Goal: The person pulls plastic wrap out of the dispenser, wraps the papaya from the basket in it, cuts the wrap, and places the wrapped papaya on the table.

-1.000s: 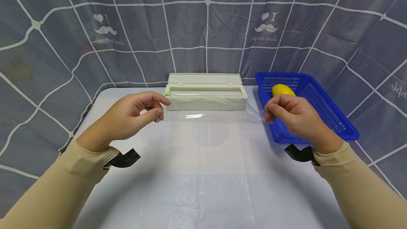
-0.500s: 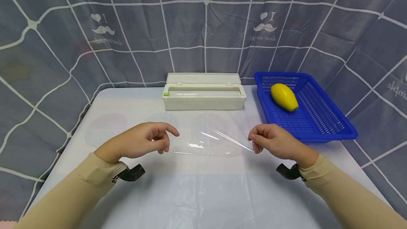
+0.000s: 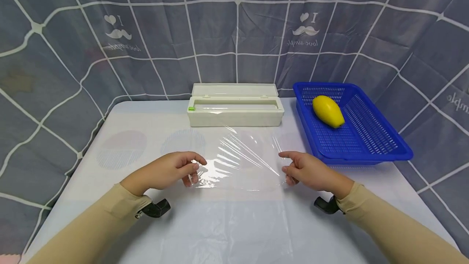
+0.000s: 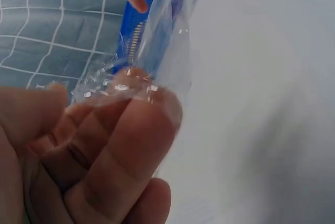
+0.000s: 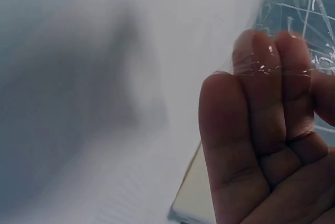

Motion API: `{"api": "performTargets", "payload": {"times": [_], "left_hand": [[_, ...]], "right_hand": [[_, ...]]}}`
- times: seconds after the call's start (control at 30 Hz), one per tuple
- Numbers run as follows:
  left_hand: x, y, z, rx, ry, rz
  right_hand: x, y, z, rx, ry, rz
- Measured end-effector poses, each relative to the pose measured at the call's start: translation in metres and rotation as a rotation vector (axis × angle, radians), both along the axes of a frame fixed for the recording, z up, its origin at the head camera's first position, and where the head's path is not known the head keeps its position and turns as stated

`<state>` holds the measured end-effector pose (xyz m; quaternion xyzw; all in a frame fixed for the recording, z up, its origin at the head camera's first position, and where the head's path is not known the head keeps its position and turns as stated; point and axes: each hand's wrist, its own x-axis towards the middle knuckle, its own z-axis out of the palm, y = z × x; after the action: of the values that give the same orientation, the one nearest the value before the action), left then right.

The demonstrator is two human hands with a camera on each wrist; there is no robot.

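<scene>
A sheet of clear plastic wrap (image 3: 238, 162) spreads between my two hands, low over the white table. My left hand (image 3: 174, 170) is at its left edge, thumb apart from the fingers; in the left wrist view the wrap (image 4: 170, 51) lies crinkled over the fingertips (image 4: 152, 114). At the other edge is my right hand (image 3: 305, 170), its index finger stretched out. The right wrist view shows wrap across the straight fingertips (image 5: 256, 51). Behind the sheet stands a white wrap dispenser box (image 3: 236, 118), its lid (image 3: 234, 90) raised, a green slider (image 3: 191, 108) at its left end.
A blue plastic basket (image 3: 366, 156) stands at the right of the table, holding a yellow oval fruit (image 3: 327, 111). The table (image 3: 227, 231) has a pale patterned cover. A grey curtain with white grid lines (image 3: 216, 31) hangs behind and along both sides.
Both hands have come back from the dispenser toward the body, drawing the wrap with them and lowering it. The wrap has come away from the box front, and the fingers have loosened.
</scene>
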<state>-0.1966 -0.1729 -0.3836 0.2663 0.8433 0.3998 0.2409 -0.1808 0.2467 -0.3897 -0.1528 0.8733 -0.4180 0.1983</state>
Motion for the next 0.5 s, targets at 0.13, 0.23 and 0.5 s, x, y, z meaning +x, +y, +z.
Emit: {"api": "performTargets", "payload": {"times": [0.13, 0.23, 0.5], "left_hand": [[-0.001, 0.005, -0.014, -0.073, 0.047, 0.036], [0.001, 0.009, -0.022, -0.125, 0.092, 0.061], [0.007, 0.013, -0.041, -0.204, 0.155, 0.078]], "right_hand": [[-0.001, -0.002, -0.006, 0.051, 0.014, 0.019], [0.000, -0.003, -0.009, 0.111, 0.031, 0.026], [0.005, -0.005, -0.020, 0.177, 0.091, 0.073]]}}
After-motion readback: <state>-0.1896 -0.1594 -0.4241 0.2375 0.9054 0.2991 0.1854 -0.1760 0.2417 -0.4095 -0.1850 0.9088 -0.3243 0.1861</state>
